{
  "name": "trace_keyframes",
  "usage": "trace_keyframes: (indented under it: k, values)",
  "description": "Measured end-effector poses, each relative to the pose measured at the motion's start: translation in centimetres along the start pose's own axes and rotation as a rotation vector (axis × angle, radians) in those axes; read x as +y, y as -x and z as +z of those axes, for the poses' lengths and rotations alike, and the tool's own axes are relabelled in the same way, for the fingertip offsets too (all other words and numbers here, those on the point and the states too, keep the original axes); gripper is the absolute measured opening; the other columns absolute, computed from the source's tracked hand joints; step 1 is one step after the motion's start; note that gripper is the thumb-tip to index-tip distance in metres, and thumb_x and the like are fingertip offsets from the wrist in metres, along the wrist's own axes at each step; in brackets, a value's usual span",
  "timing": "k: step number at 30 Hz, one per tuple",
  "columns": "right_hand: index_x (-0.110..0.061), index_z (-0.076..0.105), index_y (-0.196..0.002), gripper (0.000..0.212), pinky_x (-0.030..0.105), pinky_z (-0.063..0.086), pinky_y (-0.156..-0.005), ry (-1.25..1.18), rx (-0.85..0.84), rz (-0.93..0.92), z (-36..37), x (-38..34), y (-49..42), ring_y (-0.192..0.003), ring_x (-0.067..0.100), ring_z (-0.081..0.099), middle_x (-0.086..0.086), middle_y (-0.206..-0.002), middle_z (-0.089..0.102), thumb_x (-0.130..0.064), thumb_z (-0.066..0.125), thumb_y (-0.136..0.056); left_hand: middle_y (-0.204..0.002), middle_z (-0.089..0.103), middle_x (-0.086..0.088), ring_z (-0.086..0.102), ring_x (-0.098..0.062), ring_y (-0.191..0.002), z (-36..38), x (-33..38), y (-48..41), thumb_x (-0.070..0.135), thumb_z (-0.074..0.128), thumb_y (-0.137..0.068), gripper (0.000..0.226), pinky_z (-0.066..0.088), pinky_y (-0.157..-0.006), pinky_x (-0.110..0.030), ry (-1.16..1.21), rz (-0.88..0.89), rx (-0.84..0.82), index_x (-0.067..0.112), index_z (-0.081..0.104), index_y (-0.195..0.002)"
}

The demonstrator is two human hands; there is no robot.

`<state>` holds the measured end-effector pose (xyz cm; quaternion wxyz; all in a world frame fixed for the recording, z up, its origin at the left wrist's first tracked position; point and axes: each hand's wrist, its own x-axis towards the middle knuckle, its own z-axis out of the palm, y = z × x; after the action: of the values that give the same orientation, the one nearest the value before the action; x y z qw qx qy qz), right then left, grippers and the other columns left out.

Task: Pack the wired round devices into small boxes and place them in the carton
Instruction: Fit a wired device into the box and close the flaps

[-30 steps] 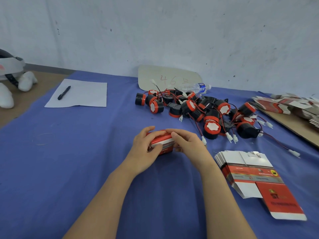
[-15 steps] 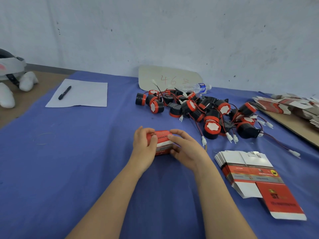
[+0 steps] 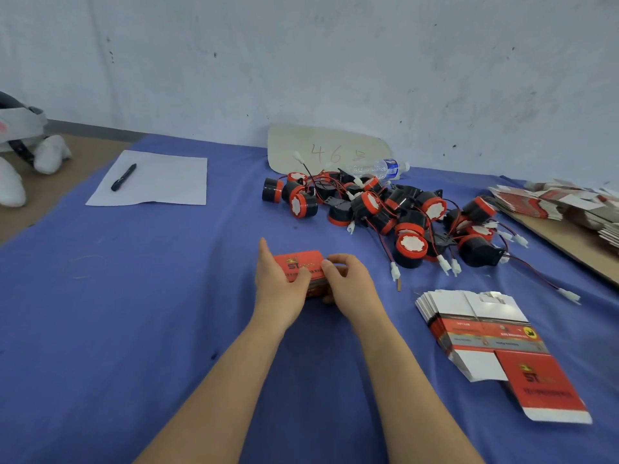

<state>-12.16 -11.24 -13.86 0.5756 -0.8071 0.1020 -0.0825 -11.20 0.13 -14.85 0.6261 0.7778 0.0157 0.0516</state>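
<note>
A small red box [image 3: 298, 262] stands on the blue cloth in the middle of the table, its printed red face up. My left hand [image 3: 278, 284] holds its left end, thumb across the top. My right hand [image 3: 348, 283] grips its right end with curled fingers. Behind and to the right lies a heap of black-and-red round devices [image 3: 385, 212] with red and black wires and white plugs. A stack of flat unfolded boxes [image 3: 482, 333] lies at the right front. No carton is in view.
A white sheet [image 3: 157, 180] with a black pen [image 3: 123, 177] lies at the back left. A beige board marked 46 [image 3: 328, 150] and a water bottle [image 3: 382, 168] sit by the wall. More flat boxes [image 3: 552, 202] pile on a brown board at the far right.
The box has turned in my hands, so its printed red face now points up. My left hand has shifted to its left end, and my right hand now grips the right end.
</note>
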Motion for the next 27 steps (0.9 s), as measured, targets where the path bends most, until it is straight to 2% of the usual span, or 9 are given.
trace_keyframes:
  k: [2, 5, 8, 10, 12, 17, 22, 24, 27]
  values:
    - [-0.008, 0.061, -0.107, 0.027, 0.018, 0.050, -0.051, 0.124, -0.005, -0.016, 0.2, 0.0, 0.1, -0.072, 0.014, 0.055, 0.005, -0.096, 0.062, -0.026, 0.044, -0.100, -0.152, 0.028, -0.013, 0.026, -0.027, -0.141, 0.1, -0.1, 0.1, 0.026, 0.062, -0.089, 0.082, 0.027, -0.114, -0.042, -0.108, -0.043, 0.065, 0.003, 0.011, -0.150]
    - [-0.004, 0.065, -0.096, 0.035, 0.034, 0.053, -0.070, 0.178, 0.004, -0.038, 0.7, 0.2, 0.4, -0.074, 0.015, 0.054, 0.004, -0.086, 0.064, -0.028, 0.040, -0.100, -0.143, 0.040, -0.017, 0.032, -0.031, -0.136, 0.0, -0.2, 0.5, 0.034, 0.057, -0.091, 0.068, 0.029, -0.111, -0.045, -0.203, -0.081, 0.080, -0.002, 0.029, -0.141]
    - [-0.020, 0.063, -0.116, 0.027, 0.010, 0.044, -0.072, -0.042, 0.007, -0.092, 1.2, -0.6, 1.5, -0.085, -0.003, 0.056, -0.011, -0.101, 0.063, -0.030, 0.042, -0.102, -0.152, 0.030, -0.007, 0.033, -0.025, -0.138, -0.1, 1.3, 1.4, 0.027, 0.044, -0.100, 0.060, 0.032, -0.112, -0.042, 0.073, -0.026, 0.040, 0.021, 0.015, -0.152]
    - [-0.020, 0.057, -0.124, 0.028, 0.008, 0.046, -0.074, -0.382, 0.043, -0.112, 0.0, -1.7, 2.4, -0.088, -0.005, 0.059, -0.008, -0.105, 0.064, -0.026, 0.043, -0.102, -0.140, 0.043, 0.003, 0.052, -0.018, -0.123, 0.6, 3.7, 2.5, 0.022, 0.040, -0.102, 0.054, 0.051, -0.096, -0.033, 0.337, 0.040, -0.025, 0.032, 0.017, -0.150]
    - [-0.018, 0.054, -0.127, 0.028, 0.019, 0.053, -0.077, -0.651, 0.143, -0.172, -3.1, -3.0, 3.8, -0.093, 0.009, 0.066, -0.002, -0.105, 0.068, -0.023, 0.045, -0.101, -0.128, 0.052, 0.008, 0.060, -0.008, -0.108, 2.1, 6.9, 4.0, 0.020, 0.044, -0.101, 0.052, 0.056, -0.081, -0.022, 0.423, 0.143, -0.117, 0.033, 0.025, -0.148]
    - [-0.017, 0.055, -0.114, 0.016, 0.025, 0.054, -0.065, -0.754, 0.661, -0.292, -17.7, -5.5, 10.6, -0.081, 0.015, 0.066, 0.002, -0.091, 0.068, -0.017, 0.049, -0.098, -0.138, 0.051, -0.010, 0.055, -0.025, -0.122, 11.7, 16.4, 11.6, 0.019, 0.051, -0.097, 0.053, 0.044, -0.102, -0.049, 0.467, 0.283, -0.456, 0.018, 0.030, -0.146]
    - [-0.012, 0.055, -0.124, 0.031, 0.024, 0.047, -0.083, -0.070, 1.269, -0.160, -31.4, -4.9, 22.7, -0.099, 0.013, 0.063, -0.001, -0.107, 0.064, -0.027, 0.048, -0.098, -0.114, 0.061, -0.001, 0.059, -0.005, -0.091, 22.8, 22.2, 25.0, 0.026, 0.045, -0.100, 0.033, 0.046, -0.081, -0.011, 0.418, 0.272, -0.876, 0.014, 0.050, -0.130]
    - [-0.013, 0.049, -0.133, 0.037, 0.018, 0.036, -0.092, 0.178, 1.435, -0.005, -34.8, -3.8, 27.6, -0.119, 0.017, 0.052, 0.004, -0.124, 0.058, -0.024, 0.046, -0.098, -0.125, 0.058, -0.006, 0.057, -0.017, -0.111, 26.0, 23.0, 30.3, 0.029, 0.043, -0.100, 0.038, 0.044, -0.097, -0.026, 0.279, 0.249, -1.102, 0.010, 0.049, -0.132]
    - [-0.014, 0.034, -0.145, 0.047, 0.027, 0.005, -0.118, 0.389, 1.517, 0.224, -37.2, -2.6, 32.5, -0.144, 0.023, 0.019, 0.007, -0.149, 0.036, -0.019, 0.042, -0.099, -0.147, 0.042, -0.010, 0.040, -0.025, -0.134, 28.3, 23.4, 35.8, 0.044, 0.040, -0.098, 0.057, 0.031, -0.112, -0.042, 0.139, 0.183, -1.328, 0.007, 0.038, -0.143]
